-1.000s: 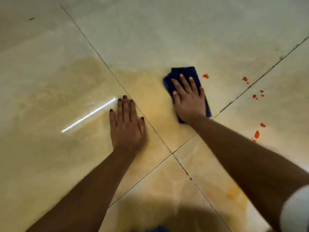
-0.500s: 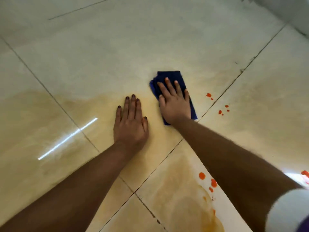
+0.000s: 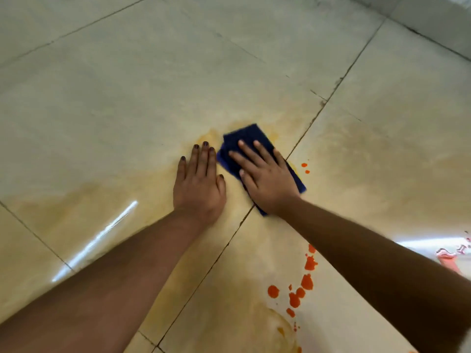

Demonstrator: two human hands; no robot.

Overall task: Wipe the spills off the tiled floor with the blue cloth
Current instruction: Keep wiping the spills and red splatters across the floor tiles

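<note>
Pressing flat-fingered on the blue cloth [image 3: 248,138], the right hand [image 3: 265,180] works a yellowish smear; the left hand [image 3: 198,186] rests flat just beside the cloth. Orange drops [image 3: 297,291] nearer the person than the cloth remain, so much wiping looks left.

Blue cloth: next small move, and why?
Probably slide the folded dark blue cloth right, across the grout line, onto the two small orange-red drops beside it. The right hand presses it flat with straight fingers on the yellowish smear; the left hand rests flat on the glossy beige tiled floor.
</note>
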